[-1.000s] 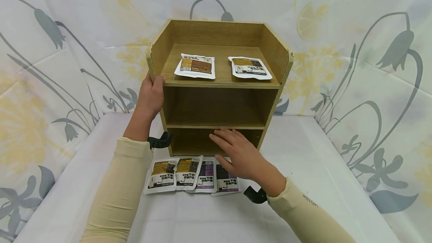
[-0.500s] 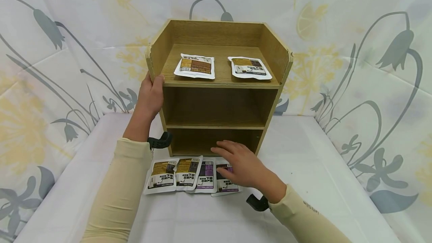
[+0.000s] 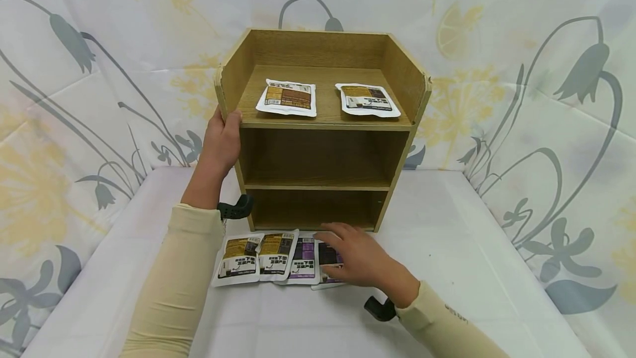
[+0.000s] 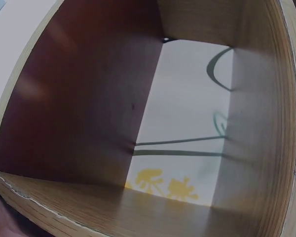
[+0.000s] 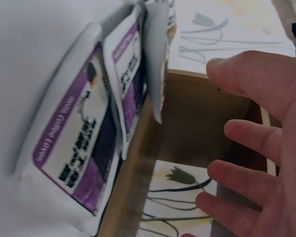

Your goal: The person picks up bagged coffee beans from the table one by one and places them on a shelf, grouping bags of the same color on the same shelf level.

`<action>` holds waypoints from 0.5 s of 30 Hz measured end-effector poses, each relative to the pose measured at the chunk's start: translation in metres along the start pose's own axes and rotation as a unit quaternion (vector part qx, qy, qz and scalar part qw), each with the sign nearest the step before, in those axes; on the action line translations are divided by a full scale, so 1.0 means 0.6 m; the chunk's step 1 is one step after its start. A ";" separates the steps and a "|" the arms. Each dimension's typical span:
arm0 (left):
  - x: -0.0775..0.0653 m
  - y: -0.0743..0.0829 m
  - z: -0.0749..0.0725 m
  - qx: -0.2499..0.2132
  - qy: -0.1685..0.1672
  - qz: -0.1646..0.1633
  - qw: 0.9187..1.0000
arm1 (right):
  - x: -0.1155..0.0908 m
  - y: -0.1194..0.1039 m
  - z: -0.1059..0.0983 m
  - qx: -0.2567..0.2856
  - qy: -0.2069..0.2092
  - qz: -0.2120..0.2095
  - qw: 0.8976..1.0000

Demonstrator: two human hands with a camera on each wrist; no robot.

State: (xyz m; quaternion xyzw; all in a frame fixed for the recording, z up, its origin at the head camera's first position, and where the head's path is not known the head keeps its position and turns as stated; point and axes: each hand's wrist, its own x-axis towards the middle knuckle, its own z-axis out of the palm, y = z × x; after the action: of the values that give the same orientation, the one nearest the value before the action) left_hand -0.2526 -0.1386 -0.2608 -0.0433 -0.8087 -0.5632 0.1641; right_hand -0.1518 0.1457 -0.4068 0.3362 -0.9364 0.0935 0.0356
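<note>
My left hand (image 3: 222, 140) grips the left side panel of a small wooden shelf (image 3: 318, 187), thumb at the front edge below the top tier. My right hand (image 3: 360, 258), fingers spread and slightly bent, hovers over the rightmost purple-and-white packet (image 3: 329, 256) and partly hides it. In the right wrist view that packet (image 5: 71, 148) lies apart from the fingers (image 5: 241, 182). Beside it on the table lie another purple packet (image 3: 303, 261) and two yellow-brown ones, the nearer to it (image 3: 275, 256) overlapping its neighbour (image 3: 238, 258).
On the shelf's top tier lie a brown-and-white packet (image 3: 290, 97) at left and a yellow-and-white packet (image 3: 367, 100) at right. Two tiers below face the front. A white cloth (image 3: 422, 247) covers the table, with a flower-patterned cloth (image 3: 497, 98) behind.
My right hand has drawn back from in front of the bottom tier and come down over the rightmost purple packet. My left hand and the shelf stay put.
</note>
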 end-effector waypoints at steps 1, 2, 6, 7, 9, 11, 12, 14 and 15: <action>0.000 0.000 0.000 0.000 0.000 -0.001 1.000 | -0.001 0.001 0.003 0.000 -0.006 0.004 1.000; 0.000 0.000 0.000 0.000 0.000 -0.001 1.000 | -0.002 0.001 0.005 0.001 -0.012 0.007 1.000; 0.000 -0.001 0.000 -0.001 -0.001 -0.003 1.000 | -0.004 0.003 0.011 0.000 -0.027 0.013 1.000; 0.000 -0.001 0.000 -0.001 -0.001 -0.003 1.000 | -0.004 0.003 0.013 0.000 -0.030 0.013 0.999; 0.000 0.000 0.000 -0.002 0.000 -0.002 1.000 | -0.005 0.004 0.016 0.000 -0.037 0.014 0.999; 0.000 0.000 0.000 0.000 0.001 -0.002 1.000 | -0.007 0.005 0.018 -0.003 -0.044 0.013 0.999; 0.000 0.000 0.001 0.001 0.001 -0.003 1.000 | -0.007 0.005 0.020 -0.005 -0.047 0.012 0.999; 0.000 0.000 0.001 0.002 0.001 -0.003 1.000 | -0.008 0.006 0.023 -0.006 -0.052 0.011 0.999; 0.000 0.000 0.001 0.003 0.001 -0.003 1.000 | -0.008 0.007 0.025 -0.008 -0.054 0.009 0.998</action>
State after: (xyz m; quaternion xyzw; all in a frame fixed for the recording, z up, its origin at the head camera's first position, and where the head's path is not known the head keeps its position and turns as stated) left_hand -0.2526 -0.1381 -0.2609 -0.0398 -0.8101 -0.5616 0.1634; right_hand -0.1509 0.1488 -0.4227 0.3317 -0.9408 0.0683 -0.0134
